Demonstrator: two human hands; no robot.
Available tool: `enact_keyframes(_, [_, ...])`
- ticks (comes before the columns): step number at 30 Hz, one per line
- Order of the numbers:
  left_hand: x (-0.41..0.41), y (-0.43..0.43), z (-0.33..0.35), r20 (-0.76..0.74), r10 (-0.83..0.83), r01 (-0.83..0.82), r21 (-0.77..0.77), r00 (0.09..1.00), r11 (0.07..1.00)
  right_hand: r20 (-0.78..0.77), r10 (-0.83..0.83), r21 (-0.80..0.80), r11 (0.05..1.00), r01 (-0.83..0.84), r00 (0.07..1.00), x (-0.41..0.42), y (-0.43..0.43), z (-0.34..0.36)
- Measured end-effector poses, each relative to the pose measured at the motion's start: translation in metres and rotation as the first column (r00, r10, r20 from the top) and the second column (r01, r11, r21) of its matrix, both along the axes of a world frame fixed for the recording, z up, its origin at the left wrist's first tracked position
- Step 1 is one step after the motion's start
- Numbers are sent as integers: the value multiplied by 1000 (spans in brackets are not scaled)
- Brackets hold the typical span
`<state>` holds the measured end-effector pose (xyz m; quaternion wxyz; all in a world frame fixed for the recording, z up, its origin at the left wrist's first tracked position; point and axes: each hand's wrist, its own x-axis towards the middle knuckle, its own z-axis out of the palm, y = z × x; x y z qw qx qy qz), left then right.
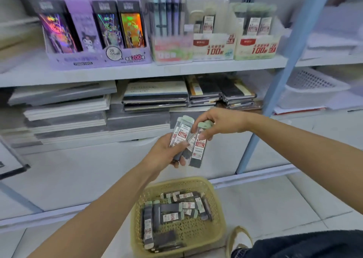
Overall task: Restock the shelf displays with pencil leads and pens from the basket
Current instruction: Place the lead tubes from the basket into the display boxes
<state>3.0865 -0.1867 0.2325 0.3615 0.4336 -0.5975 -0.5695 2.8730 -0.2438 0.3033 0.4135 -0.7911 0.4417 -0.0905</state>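
Left hand (pixel 165 153) grips lead cases (pixel 181 134); right hand (pixel 222 122) pinches one case (pixel 199 147)

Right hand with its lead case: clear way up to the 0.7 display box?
Probably yes. The right hand pinches one lead case, and nothing stands between it and the 0.7 display box on the upper shelf; the box's top is open.

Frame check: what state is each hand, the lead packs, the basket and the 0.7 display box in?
left hand: grips bunch of packs
right hand: pinches single pack near its top
basket: part full, loose packs lying flat
0.7 display box: on shelf, upright packs inside
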Motion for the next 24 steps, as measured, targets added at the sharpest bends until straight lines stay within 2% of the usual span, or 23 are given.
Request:
enact_keyframes(3, [-7, 0, 31, -48, 54, -57, -68, 997, 996, 230, -169, -77, 978, 192, 958, -7, 10, 24])
enact_keyframes(6, [-17, -1, 58, -113, 80, -95, -136, 990, 986, 490, -316, -61, 917, 394, 812, -7, 16, 38])
enact_keyframes(8, [-28, -3, 78, -145, 61, -87, -176, 988, 980, 619, -336, 13, 908, 419, 709, -10, 19, 53])
enact_keyframes(10, [-40, -4, 99, -158, 29, -60, -198, 987, 978, 633, -330, 36, 916, 400, 700, -20, 22, 73])
enact_keyframes(12, [-51, -6, 117, -159, -16, -20, -225, 987, 974, 589, -320, -14, 914, 406, 742, -33, 22, 95])
enact_keyframes(14, [-60, -11, 133, -167, -44, -2, -264, 985, 964, 625, -303, -86, 889, 449, 720, -48, 18, 119])
enact_keyframes(19, [-73, -32, 172, -216, -11, -55, -298, 976, 953, 791, -248, -243, 712, 659, 559, -83, -3, 187])
enact_keyframes(24, [-81, -57, 196, -265, 7, -90, -302, 964, 949, 776, -307, -342, 529, 777, 551, -98, -40, 210])
